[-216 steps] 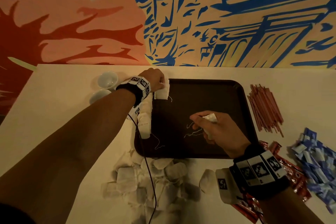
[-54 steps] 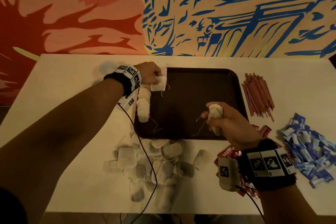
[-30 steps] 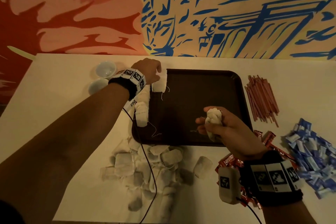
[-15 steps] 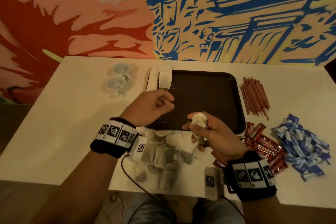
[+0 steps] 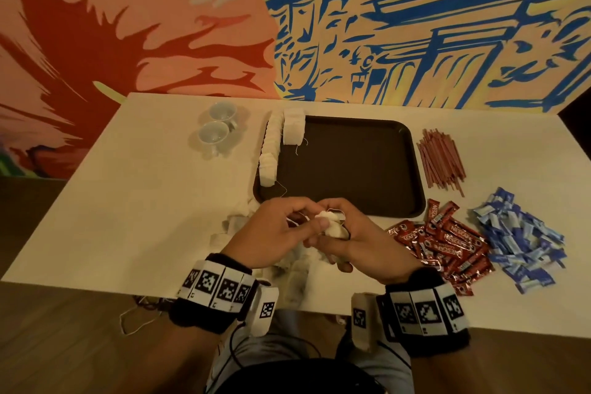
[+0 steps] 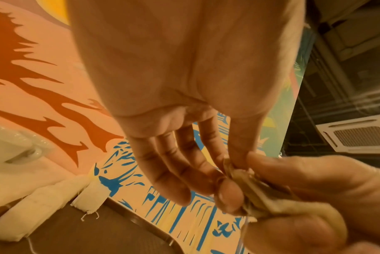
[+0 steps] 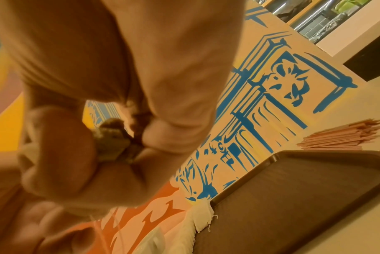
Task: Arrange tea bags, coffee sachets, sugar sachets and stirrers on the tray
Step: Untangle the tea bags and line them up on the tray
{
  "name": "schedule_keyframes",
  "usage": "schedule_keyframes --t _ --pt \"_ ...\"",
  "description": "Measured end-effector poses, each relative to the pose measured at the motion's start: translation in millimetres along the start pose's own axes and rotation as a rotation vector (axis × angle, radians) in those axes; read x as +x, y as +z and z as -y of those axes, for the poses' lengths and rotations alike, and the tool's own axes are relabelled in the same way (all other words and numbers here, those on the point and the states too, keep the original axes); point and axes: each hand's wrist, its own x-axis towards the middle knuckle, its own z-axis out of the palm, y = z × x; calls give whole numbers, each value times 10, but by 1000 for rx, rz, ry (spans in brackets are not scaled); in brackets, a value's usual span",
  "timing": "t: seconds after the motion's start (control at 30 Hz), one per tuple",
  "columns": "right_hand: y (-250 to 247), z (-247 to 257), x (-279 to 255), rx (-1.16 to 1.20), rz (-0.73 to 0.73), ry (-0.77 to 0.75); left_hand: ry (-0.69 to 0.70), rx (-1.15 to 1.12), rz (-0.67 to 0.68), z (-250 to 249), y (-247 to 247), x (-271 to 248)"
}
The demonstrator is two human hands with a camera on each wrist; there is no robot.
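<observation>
A dark brown tray (image 5: 351,166) lies at the table's middle, with a row of white tea bags (image 5: 271,147) standing along its left edge and one more (image 5: 293,126) at the far left corner. My right hand (image 5: 345,233) grips a bunch of tea bags (image 5: 332,224) just in front of the tray. My left hand (image 5: 281,227) meets it, thumb and forefinger pinching the top of that bunch (image 6: 245,185). In the right wrist view the bags (image 7: 110,137) sit clamped between curled fingers. More loose tea bags (image 5: 233,224) lie under both hands.
Red stirrers (image 5: 441,160) lie right of the tray. Red coffee sachets (image 5: 444,243) and blue sugar sachets (image 5: 518,233) are heaped at the front right. Two small white cups (image 5: 216,128) stand left of the tray. A painted wall rises behind the table.
My left hand left the row of tea bags on the tray's left edge and came back to the right hand, now pinching the held bunch. The head view pulled back from the table.
</observation>
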Motion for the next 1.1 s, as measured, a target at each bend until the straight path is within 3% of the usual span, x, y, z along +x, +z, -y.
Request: schedule_keyframes --t 0.2,0.5,0.67,0.87,1.1 --pt "65 -28 -85 60 -50 -34 -9 -100 -67 21 -48 -52" --pt "-4 62 -115 306 12 69 -28 -174 -105 -27 -20 -2" --pt "9 52 -37 298 -113 57 -31 -213 -130 -29 3 24" --pt "-67 37 -34 242 -89 16 -80 -289 -201 -19 -43 24" --pt "-186 -26 -30 201 -188 -11 -99 -351 -283 5 -167 20"
